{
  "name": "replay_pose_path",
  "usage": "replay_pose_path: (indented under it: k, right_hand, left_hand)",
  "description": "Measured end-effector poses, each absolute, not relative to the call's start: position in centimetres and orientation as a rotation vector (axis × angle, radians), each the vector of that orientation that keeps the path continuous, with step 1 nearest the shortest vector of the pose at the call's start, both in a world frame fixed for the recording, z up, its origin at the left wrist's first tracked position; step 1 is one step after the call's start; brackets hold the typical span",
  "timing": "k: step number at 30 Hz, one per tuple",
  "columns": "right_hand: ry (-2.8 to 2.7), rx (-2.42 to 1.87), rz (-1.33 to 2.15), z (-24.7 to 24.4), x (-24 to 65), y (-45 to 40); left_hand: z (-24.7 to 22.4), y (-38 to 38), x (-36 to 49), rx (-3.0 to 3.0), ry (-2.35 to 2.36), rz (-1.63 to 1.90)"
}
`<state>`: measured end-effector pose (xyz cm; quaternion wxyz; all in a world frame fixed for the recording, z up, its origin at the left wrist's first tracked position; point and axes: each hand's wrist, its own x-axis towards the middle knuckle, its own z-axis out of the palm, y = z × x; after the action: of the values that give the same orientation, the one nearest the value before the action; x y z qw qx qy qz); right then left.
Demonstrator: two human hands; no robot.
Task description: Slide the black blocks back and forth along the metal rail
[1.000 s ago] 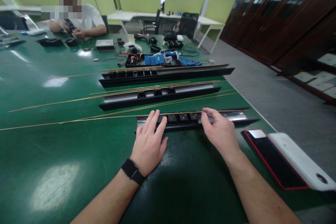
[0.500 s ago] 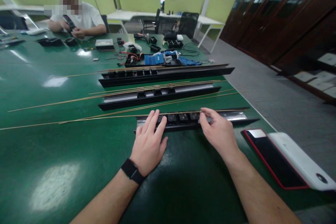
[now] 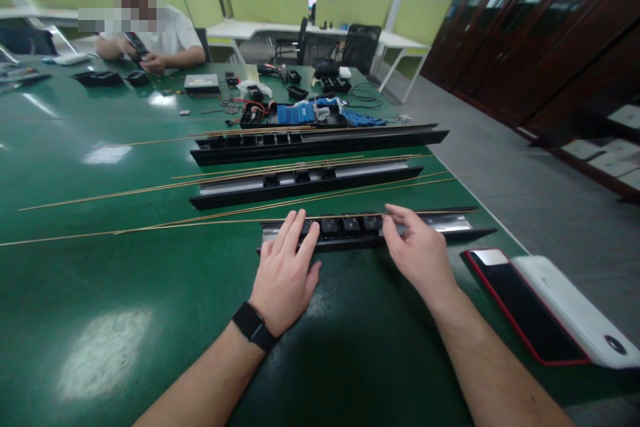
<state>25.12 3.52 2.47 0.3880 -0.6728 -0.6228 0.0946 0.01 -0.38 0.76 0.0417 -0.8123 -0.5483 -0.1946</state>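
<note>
The nearest black channel (image 3: pixel 467 234) has a shiny metal-coloured inside and lies crosswise on the green table. Several black square blocks (image 3: pixel 330 225) sit in a row in it. A thin golden rod (image 3: pixel 220 221) runs from the far left along the channel's back edge. My left hand (image 3: pixel 285 267), wearing a black watch, lies over the channel's left part, fingers stretched out onto the leftmost blocks. At the right end of the row, my right hand (image 3: pixel 417 243) has its thumb and fingers curled together by the last block and the rod; whatever lies between the fingertips is hidden.
Behind lie two more black channels (image 3: pixel 320 181) with blocks and golden rods. A red-edged phone (image 3: pixel 525 307) and a white device (image 3: pixel 575 310) rest near the right edge. Tools, wires and blue gloves (image 3: pixel 363 118) lie farther back. A person (image 3: pixel 175 33) sits at the far left.
The whole view has shifted very slightly. Both hands keep the same places on the channel, and nothing has visibly been taken hold of or let go.
</note>
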Motion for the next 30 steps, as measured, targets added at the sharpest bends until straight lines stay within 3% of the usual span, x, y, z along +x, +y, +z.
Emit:
replay_pose_path:
  k: [30]
  right_hand:
    - [-1.632, -1.681, 0.23, 2.61, 24.93, 3.44]
  left_hand:
    - [0.67, -0.33, 0.01, -2.48, -1.667, -0.623]
